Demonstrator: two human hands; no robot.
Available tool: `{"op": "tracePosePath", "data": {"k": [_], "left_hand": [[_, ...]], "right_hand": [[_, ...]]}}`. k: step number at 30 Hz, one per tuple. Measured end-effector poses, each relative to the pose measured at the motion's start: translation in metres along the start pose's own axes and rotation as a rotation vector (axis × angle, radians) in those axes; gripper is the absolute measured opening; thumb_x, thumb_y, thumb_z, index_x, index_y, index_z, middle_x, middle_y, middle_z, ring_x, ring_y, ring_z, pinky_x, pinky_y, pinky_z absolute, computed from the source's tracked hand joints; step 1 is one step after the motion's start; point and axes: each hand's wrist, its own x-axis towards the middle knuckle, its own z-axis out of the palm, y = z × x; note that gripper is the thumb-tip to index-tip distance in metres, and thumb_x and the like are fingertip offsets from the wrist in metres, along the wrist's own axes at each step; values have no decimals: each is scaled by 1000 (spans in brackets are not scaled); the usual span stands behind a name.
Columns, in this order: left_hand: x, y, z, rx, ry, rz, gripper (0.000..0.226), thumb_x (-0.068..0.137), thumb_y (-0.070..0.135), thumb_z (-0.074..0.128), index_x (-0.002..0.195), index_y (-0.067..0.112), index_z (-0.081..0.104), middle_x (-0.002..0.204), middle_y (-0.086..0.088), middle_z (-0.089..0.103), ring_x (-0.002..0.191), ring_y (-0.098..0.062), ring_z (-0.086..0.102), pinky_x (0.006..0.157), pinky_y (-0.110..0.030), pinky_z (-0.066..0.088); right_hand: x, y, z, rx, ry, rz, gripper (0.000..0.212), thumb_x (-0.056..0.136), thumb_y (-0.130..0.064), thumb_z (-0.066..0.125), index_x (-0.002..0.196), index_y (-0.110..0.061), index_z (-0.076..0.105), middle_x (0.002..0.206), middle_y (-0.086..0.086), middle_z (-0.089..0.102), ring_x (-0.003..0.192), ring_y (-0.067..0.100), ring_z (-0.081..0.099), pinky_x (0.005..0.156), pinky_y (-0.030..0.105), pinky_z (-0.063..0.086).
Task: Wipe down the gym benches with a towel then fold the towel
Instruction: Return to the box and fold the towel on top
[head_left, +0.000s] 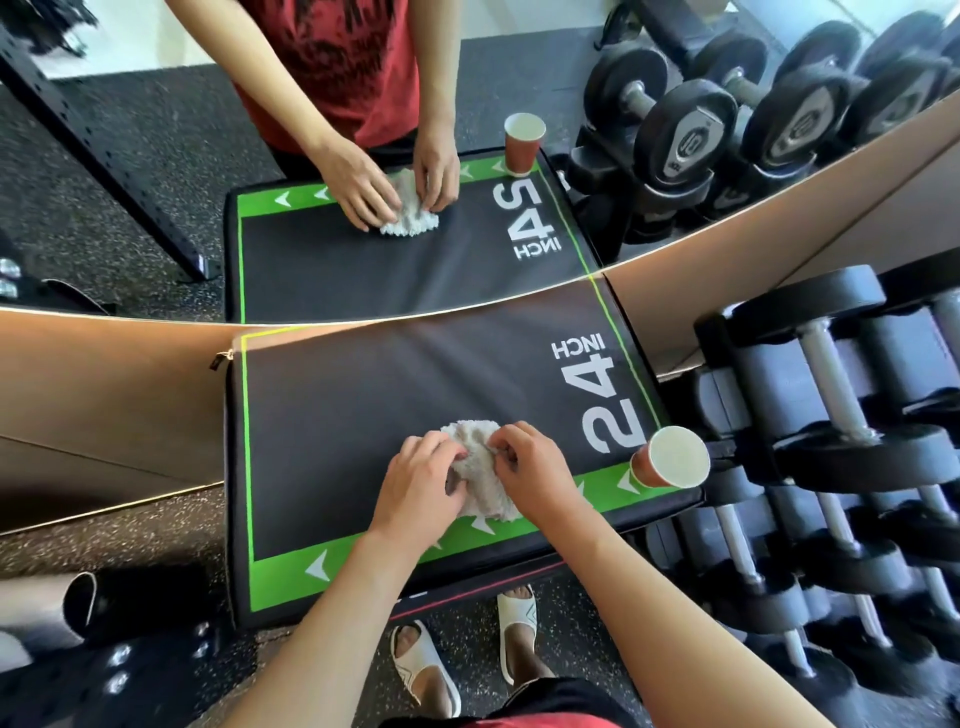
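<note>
hands gripping towel (bunched), on bench

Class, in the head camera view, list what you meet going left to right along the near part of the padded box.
left hand → towel → right hand → paper cup → dumbbells

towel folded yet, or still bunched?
Bunched: the towel is a crumpled wad on the pad, gripped by left hand and right hand.

Both hands close together, fingers curled.
</note>
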Motion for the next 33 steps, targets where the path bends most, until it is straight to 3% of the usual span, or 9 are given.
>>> {"op": "tracePosePath", "data": {"k": [5, 11, 17, 20, 22, 27, 33], "left_hand": [[-3, -9, -13, -91, 91, 3, 26, 78, -5, 62, 86, 20, 61, 91, 15, 56, 90, -15, 47, 72, -40, 51], [-3, -14, -33, -69, 135, 26, 36, 79, -12, 58, 88, 20, 69, 98, 14, 59, 97, -15, 51, 80, -35, 51], [-16, -8, -24, -50, 75, 59, 19, 84, 12, 72, 100, 23, 71, 110, 14, 59, 102, -15, 53, 85, -35, 52], [-26, -4, -13, -53, 3, 39, 33, 81, 29, 76, 113, 26, 68, 120, 15, 56, 106, -15, 53, 87, -34, 51], [-31, -2, -8, -31, -55, 14, 43, 80, 35, 76, 121, 29, 63, 128, 15, 52, 109, -15, 52, 88, -34, 51], [-38, 0, -3, 23, -16, -16, 39, 80, 20, 78, 116, 28, 64, 118, 11, 58, 103, -18, 57, 77, -38, 54], [-47, -6, -5, -66, 102, -67, 27, 79, 1, 69, 94, 23, 65, 99, 14, 58, 90, -17, 61, 63, -36, 51]], "right_hand": [[6, -7, -19, 123, 35, 63, 19, 79, -3, 64, 86, -20, 71, 83, -10, 68, 72, 9, 62, 70, 24, 52], [5, -12, -29, 178, 68, 75, 16, 83, -5, 68, 88, -19, 72, 85, -12, 67, 75, 6, 63, 70, 19, 52], [9, -3, -14, 71, 57, 100, 21, 88, -11, 66, 107, -19, 70, 107, -12, 57, 85, 12, 57, 76, 23, 45], [17, -12, -10, -7, -22, 31, 41, 86, -12, 65, 127, -19, 65, 130, -7, 56, 112, 17, 51, 96, 30, 45], [22, -18, -7, -82, -103, 5, 51, 85, -14, 65, 135, -20, 60, 136, -5, 56, 120, 22, 49, 102, 37, 45], [21, -25, -5, -176, -146, 2, 45, 86, -17, 61, 131, -21, 61, 121, -2, 63, 109, 26, 56, 92, 45, 50], [2, -22, -9, -60, -65, 64, 12, 84, -20, 64, 95, -21, 68, 91, -7, 65, 82, 18, 60, 69, 34, 48]]}}
